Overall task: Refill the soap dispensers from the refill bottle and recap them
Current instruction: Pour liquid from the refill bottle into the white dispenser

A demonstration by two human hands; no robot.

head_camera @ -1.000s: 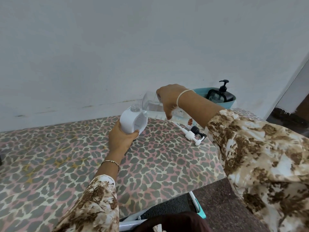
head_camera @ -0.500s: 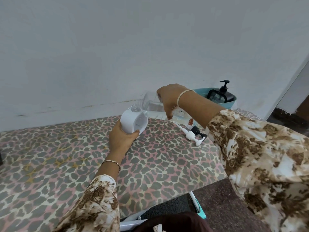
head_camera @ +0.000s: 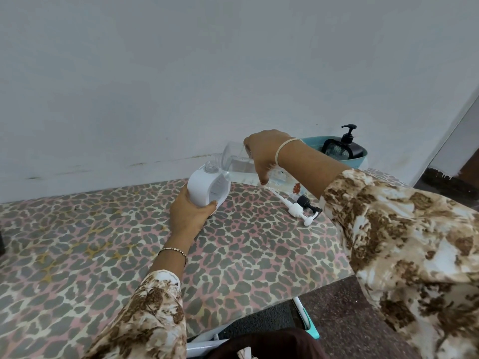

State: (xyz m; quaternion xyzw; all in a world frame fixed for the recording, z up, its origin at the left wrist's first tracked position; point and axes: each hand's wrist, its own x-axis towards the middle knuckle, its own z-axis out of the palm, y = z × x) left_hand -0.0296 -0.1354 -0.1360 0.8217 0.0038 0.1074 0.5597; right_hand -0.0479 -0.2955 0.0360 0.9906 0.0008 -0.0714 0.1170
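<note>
Leopard-print cloth covers the whole table I'm working at, so any spill is going to soak in and hide, which is reason enough to pour slowly. Over at the far right corner there's a teal tub with a black pump dispenser sitting in it, pump on, so I'd guess that one isn't the job right now.

Front and centre is the white dispenser, cap off, tilted back a little toward the wall. My left hand is wrapped snug around its lower end, thumb across the front. My right hand is curled closed over the clear refill bottle, which is tipped almost flat with its mouth right at the dispenser's open neck. I can't actually make out the stream from here, it's all clear on clear.

Tips for this bit, as I see it: keep the two necks nearly touching, raise the bottle's back end gradually, and watch the level through the neck since the white body hides it. Holding the dispenser steady matters more than speed.

Smallest stuff: two loose pump heads, a white pump and a black pump, lie side by side just right of the pour, waiting to be screwed back on.
</note>
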